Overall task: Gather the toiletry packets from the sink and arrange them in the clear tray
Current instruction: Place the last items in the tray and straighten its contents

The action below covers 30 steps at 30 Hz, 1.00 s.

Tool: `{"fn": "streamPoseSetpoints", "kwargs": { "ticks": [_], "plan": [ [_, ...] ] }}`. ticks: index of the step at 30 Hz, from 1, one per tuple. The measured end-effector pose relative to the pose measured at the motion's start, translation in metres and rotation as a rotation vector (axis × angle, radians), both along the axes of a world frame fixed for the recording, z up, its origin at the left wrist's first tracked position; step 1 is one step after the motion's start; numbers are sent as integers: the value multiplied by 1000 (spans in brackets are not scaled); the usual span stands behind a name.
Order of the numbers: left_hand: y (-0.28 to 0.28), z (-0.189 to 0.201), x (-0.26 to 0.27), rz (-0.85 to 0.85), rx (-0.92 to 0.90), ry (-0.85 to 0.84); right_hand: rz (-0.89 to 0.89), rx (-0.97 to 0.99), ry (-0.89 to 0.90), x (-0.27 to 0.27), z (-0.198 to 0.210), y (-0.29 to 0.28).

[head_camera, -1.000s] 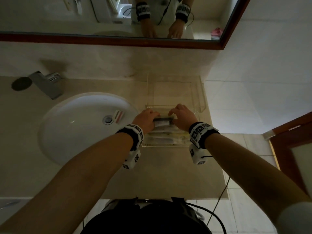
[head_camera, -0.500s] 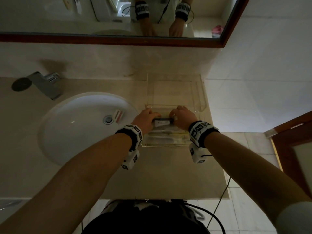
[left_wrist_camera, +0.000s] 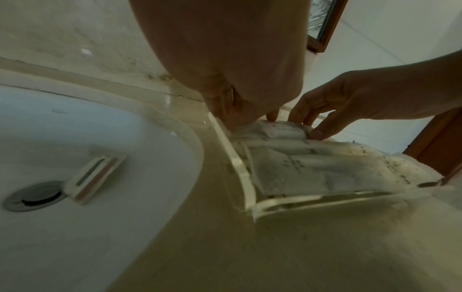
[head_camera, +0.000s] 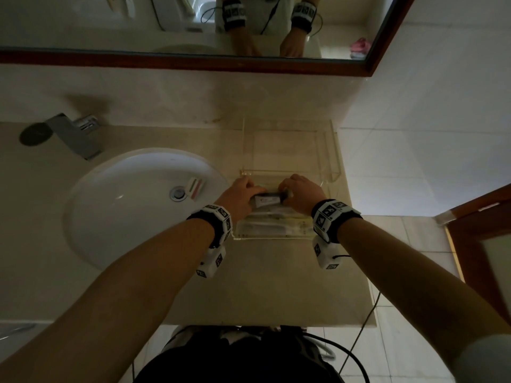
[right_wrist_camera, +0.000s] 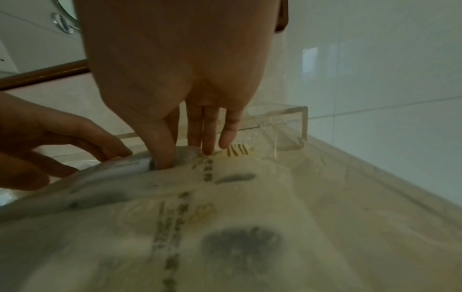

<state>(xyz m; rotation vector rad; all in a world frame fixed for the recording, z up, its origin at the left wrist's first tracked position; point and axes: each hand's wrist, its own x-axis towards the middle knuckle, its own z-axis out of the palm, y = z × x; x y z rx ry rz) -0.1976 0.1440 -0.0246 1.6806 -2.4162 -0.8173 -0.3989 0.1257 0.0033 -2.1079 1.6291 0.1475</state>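
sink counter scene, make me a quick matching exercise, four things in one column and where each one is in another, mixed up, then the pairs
Things:
1. striped packet
2. clear tray
3. faucet
4. small tube

Places:
A. behind the basin, on the left of the counter
B. between the left hand and the right hand, over the tray
C. in the sink, beside the drain
D. on the counter, right of the basin

Pairs: 1-C, 2-D, 3-A, 4-B

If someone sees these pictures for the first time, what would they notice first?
Both hands, left hand and right hand, meet over the clear tray beside the sink, holding a small packet above packets already lying inside. One striped packet lies in the white basin next to the drain.
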Motion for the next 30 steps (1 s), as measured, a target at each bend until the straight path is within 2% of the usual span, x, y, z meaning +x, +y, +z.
{"fn": "streamPoseSetpoints", "kwargs": {
  "ticks": [10, 16, 19, 24, 30],
  "plan": [
    [0, 0, 1, -101, -49, -126, -11, 16, 9, -2, 1, 2],
    [-2, 2, 2, -105, -51, -157, -6, 31, 18, -2, 5, 2],
    [-4, 3, 6, -61, -55, -138, -27, 27, -5, -2, 11, 1],
    [-11, 9, 28, 4, -211, -53, -36, -11, -42, 10, 20, -7],
    [-13, 13, 75, 188, -186, -25, 20, -22, -86, 64, 26, -15]
  ]
}}
